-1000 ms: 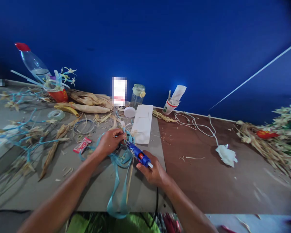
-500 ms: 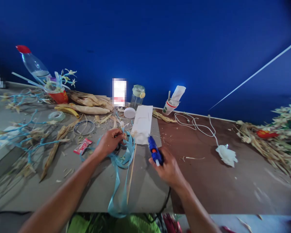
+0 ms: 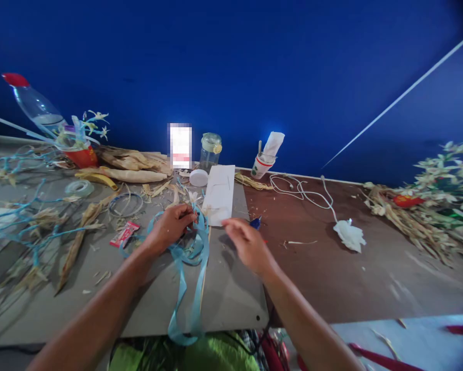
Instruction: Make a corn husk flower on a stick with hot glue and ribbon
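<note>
My left hand [image 3: 171, 226] is closed in a pinch near the middle of the table. A small pale husk flower [image 3: 194, 198] rises just past its fingertips, and its stem seems to be between them. Light blue ribbon [image 3: 202, 242] lies in loops around those fingers and hangs over the front edge. To the right, my right hand [image 3: 250, 245] is empty, its fingers stretched towards the left hand. Behind its knuckles a blue glue gun [image 3: 256, 223] rests on the brown tabletop, mostly hidden by the hand. A white sheet [image 3: 219, 193] lies beyond both hands.
Blue-wrapped stems [image 3: 34, 232], dry husks [image 3: 134, 157], a tape roll [image 3: 79, 188] and a red wrapper [image 3: 124, 234] spread over the left side. Behind stand a jar [image 3: 210, 152] and a cup [image 3: 262, 166]. A white cable [image 3: 303, 190] and flower bunch [image 3: 443, 180] lie right.
My right hand has let go of the glue gun, which now lies on the table, and has moved closer to the left hand. The view has shifted slightly right.
</note>
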Demonstrator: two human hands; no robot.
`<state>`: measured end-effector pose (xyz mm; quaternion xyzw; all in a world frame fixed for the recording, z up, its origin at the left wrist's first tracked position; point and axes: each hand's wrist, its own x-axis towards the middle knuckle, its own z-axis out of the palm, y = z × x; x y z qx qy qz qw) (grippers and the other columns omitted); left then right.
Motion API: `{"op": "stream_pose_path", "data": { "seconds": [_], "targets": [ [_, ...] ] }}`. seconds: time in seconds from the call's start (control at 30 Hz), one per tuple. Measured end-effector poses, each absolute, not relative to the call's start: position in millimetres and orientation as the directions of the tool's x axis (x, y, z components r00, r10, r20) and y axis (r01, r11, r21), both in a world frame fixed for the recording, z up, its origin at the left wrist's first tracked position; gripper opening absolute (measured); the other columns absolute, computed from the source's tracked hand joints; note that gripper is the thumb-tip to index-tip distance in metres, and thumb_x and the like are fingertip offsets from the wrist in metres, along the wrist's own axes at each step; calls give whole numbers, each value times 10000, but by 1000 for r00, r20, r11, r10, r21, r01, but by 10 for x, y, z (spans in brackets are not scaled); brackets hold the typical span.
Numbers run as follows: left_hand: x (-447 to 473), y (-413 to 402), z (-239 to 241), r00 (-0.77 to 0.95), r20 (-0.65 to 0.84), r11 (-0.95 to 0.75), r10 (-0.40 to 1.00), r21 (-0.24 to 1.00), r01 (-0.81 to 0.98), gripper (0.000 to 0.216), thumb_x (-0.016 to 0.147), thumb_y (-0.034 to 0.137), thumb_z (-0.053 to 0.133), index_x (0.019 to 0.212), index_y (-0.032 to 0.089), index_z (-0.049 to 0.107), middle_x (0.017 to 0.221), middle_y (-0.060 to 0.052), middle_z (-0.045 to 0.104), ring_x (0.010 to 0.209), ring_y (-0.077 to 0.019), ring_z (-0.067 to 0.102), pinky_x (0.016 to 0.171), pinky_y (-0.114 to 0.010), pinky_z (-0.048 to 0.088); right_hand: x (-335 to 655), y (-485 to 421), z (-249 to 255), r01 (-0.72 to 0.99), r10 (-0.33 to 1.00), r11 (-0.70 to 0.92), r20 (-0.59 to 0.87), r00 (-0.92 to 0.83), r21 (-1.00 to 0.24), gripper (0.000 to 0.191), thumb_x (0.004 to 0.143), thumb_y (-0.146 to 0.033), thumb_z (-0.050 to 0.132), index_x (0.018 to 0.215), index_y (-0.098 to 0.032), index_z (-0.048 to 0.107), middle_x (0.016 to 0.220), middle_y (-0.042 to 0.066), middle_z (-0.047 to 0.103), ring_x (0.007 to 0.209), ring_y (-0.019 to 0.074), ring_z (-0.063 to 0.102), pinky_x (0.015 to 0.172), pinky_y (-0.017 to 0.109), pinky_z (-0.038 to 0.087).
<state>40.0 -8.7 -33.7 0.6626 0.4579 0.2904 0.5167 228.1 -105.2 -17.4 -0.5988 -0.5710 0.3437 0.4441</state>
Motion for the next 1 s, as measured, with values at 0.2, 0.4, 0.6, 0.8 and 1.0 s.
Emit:
{"op": "stream_pose_path", "data": {
  "seconds": [0.2,0.4,0.6,0.8,1.0],
  "targets": [
    [411,-106,-314,386,-56,-83,921,939,333,171,726,337,525,656,183,549,541,40,521,467,-99,457,463,-210,324,1720,-601,-360,-214,858,-506,-514,-23,-835,259,745,-409,567,717,-157,619,563,-13,569,527,118,505,532,242,390],
    [395,-110,-304,377,2,-170,926,896,410,164,721,317,525,646,177,565,517,40,499,478,-104,437,481,-224,330,1753,-601,-374,-60,917,-381,-386,106,-922,231,579,-362,686,616,-152,598,542,-44,523,532,93,417,531,230,308],
    [395,-71,-405,401,7,-179,916,902,393,150,713,314,528,658,175,534,542,38,496,494,-106,448,488,-225,350,1761,-618,-445,6,939,-332,-330,93,-943,189,598,-341,632,629,-165,568,522,-62,463,506,83,361,507,227,264],
    [410,-78,-406,427,-59,-101,902,934,341,156,703,326,550,684,174,520,553,44,490,493,-104,452,490,-230,361,1763,-652,-414,71,956,-282,-273,110,-957,132,610,-276,603,599,-174,520,543,-69,449,534,82,363,515,222,269],
    [436,-106,-378,443,-116,-7,889,964,267,179,686,334,581,675,177,496,541,54,475,476,-93,434,476,-224,349,1776,-648,-430,18,952,-297,-294,86,-955,128,608,-265,605,590,-175,515,513,-70,455,518,84,386,535,230,301]
  ]
}}
